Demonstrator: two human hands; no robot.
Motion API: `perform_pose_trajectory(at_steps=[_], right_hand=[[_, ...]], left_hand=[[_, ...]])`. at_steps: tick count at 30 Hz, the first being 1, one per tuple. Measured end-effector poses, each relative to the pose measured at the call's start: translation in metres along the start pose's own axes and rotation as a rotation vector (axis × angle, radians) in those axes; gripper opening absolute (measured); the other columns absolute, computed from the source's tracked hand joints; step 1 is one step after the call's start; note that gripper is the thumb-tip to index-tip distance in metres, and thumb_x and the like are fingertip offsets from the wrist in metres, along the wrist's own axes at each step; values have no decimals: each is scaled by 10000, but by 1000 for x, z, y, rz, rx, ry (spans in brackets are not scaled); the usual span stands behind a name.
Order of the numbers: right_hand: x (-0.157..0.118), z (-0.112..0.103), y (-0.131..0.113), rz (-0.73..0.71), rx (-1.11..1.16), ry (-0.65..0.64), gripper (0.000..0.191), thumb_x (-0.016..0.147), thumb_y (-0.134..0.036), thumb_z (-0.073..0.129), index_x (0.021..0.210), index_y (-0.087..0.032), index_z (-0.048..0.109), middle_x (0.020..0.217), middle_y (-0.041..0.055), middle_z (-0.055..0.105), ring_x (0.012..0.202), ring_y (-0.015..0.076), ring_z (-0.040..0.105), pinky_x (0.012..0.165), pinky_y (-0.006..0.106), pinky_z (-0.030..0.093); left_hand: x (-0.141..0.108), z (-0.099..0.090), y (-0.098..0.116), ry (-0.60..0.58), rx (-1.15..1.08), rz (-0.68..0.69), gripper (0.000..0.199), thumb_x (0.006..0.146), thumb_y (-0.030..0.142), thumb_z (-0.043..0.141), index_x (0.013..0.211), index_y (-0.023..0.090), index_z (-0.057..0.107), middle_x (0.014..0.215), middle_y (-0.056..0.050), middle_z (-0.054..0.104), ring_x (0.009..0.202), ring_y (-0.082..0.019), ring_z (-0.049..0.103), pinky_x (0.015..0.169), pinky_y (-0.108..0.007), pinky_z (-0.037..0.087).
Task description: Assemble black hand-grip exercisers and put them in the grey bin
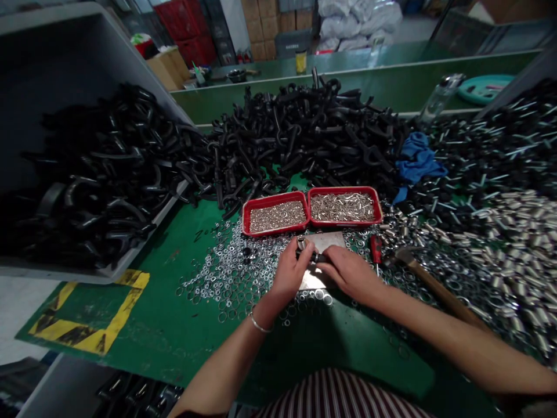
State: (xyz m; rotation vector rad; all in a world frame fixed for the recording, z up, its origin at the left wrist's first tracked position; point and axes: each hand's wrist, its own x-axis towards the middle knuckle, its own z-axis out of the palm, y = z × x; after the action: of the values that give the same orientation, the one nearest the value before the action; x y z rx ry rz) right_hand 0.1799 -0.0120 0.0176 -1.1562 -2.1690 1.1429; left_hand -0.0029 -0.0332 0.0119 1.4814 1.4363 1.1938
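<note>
My left hand (pixel 289 270) and my right hand (pixel 348 274) meet above a flat steel plate (pixel 321 278). Between their fingertips they pinch a small black metal part (pixel 311 256), and a silver ring-like piece (pixel 300 243) shows at its left end. Loose silver washers (pixel 230 278) lie scattered around the plate. Just beyond my hands stand two red trays, one of small silver pieces (pixel 275 213) and one of slightly longer silver pieces (pixel 343 206). A large heap of black shackles (pixel 296 136) rises behind them. A hammer (pixel 439 290) lies to the right of my right forearm.
The green work table (pixel 209 342) has yellow-and-black tape at its left. A grey bin (pixel 87 174) of black shackles stands there. To the right lie a red-handled tool (pixel 376 249), a blue cloth (pixel 415 159), and piles of silver sleeves (pixel 517 261) and bolts (pixel 483 151).
</note>
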Motion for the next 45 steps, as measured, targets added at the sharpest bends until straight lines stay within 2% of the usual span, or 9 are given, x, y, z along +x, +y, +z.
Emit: perform_pose_trajectory(at_steps=[4, 17, 21, 25, 30, 34, 38, 43, 45], right_hand=[[-5, 1, 1, 122, 409, -384, 679, 1027, -615, 68, 872, -186, 570, 577, 14, 581, 410, 135, 470, 415, 263, 379], [-11, -7, 4, 3, 33, -1, 507, 943, -667, 471, 845, -185, 596, 780, 84, 677, 610, 165, 591, 536, 271, 420], [-13, -7, 1, 76, 210, -315, 695, 1038, -594, 81, 793, -194, 594, 603, 35, 618, 452, 137, 507, 481, 269, 390], [-14, -8, -4, 22, -24, 23, 508, 945, -677, 455, 883, -193, 596, 844, 94, 684, 709, 192, 619, 599, 284, 435], [-15, -6, -6, 110, 256, -337, 666, 1030, -613, 104, 898, -197, 606, 632, 30, 630, 462, 146, 505, 481, 270, 388], [-17, -1, -7, 53, 76, 3, 508, 940, -675, 462, 896, -187, 595, 822, 86, 663, 697, 184, 587, 589, 276, 422], [-20, 3, -9, 113, 236, -284, 678, 1035, -599, 106, 907, -181, 624, 608, 25, 603, 463, 147, 477, 492, 270, 389], [-29, 7, -13, 103, 32, -16, 572, 959, -700, 371, 881, -180, 597, 819, 88, 663, 670, 167, 575, 605, 265, 429], [-34, 8, -14, 145, 257, -176, 641, 986, -704, 227, 869, -185, 584, 714, 50, 628, 546, 136, 506, 545, 256, 414]], left_hand=[[-4, 0, 7, -101, 59, 265, 172, 1003, 357, 491, 970, 211, 575, 1148, -87, 600, 1125, -206, 568, 1043, -379, 419], [-8, 15, 7, 45, 41, 132, 213, 1044, 333, 375, 1059, 200, 540, 1098, -91, 572, 1074, -199, 571, 996, -366, 449], [-10, 19, 9, 27, 118, 260, 216, 1023, 383, 433, 960, 203, 536, 1110, -96, 560, 1085, -215, 559, 1006, -380, 433], [-14, 21, 11, 125, 93, 187, 220, 1042, 351, 374, 1002, 202, 529, 1037, -84, 565, 1009, -201, 569, 936, -356, 456], [-18, 21, 10, 79, 164, 297, 197, 1016, 359, 451, 930, 202, 534, 1011, -84, 550, 973, -204, 562, 926, -361, 457], [-20, 21, 8, 161, 160, 177, 195, 1041, 328, 389, 989, 194, 521, 980, -83, 553, 946, -199, 558, 896, -345, 455], [-21, 20, 6, 90, 217, 262, 189, 1031, 321, 418, 923, 194, 507, 951, -73, 537, 911, -192, 554, 868, -332, 457], [-26, 18, 6, 99, 266, 237, 157, 1043, 291, 384, 1003, 195, 501, 960, -69, 548, 915, -187, 558, 871, -329, 464], [-28, 17, 8, 85, 280, 263, 152, 1041, 286, 387, 990, 195, 497, 944, -64, 547, 900, -184, 558, 856, -321, 468]])
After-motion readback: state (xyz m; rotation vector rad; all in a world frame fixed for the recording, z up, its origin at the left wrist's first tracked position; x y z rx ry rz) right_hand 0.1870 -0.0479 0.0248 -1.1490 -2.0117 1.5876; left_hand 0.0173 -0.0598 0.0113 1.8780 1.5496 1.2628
